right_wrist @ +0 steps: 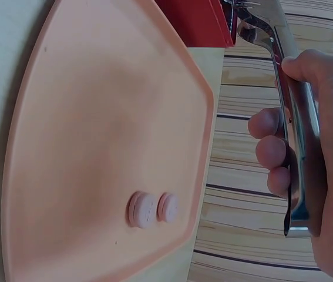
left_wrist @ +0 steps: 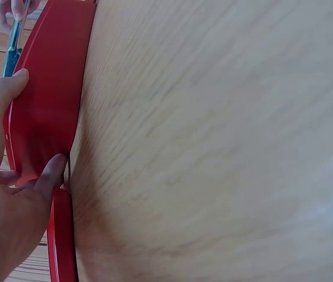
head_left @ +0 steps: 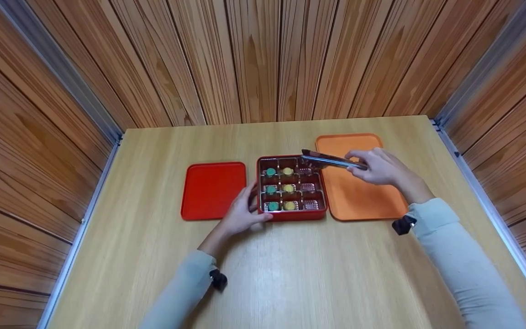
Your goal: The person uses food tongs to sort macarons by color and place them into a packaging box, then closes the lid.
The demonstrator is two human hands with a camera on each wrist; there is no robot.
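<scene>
Box (head_left: 292,217): grn pcs (head_left: 270,189), ylw pcs (head_left: 288,188); orng tray (head_left: 365,203): 2 macarons (right_wrist: 144,210), prob.

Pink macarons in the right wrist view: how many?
2, both on the orange tray: one macaron, and a second macaron beside it, nearer the tray's rim. Another could be hidden at the tips of the tongs.
</scene>
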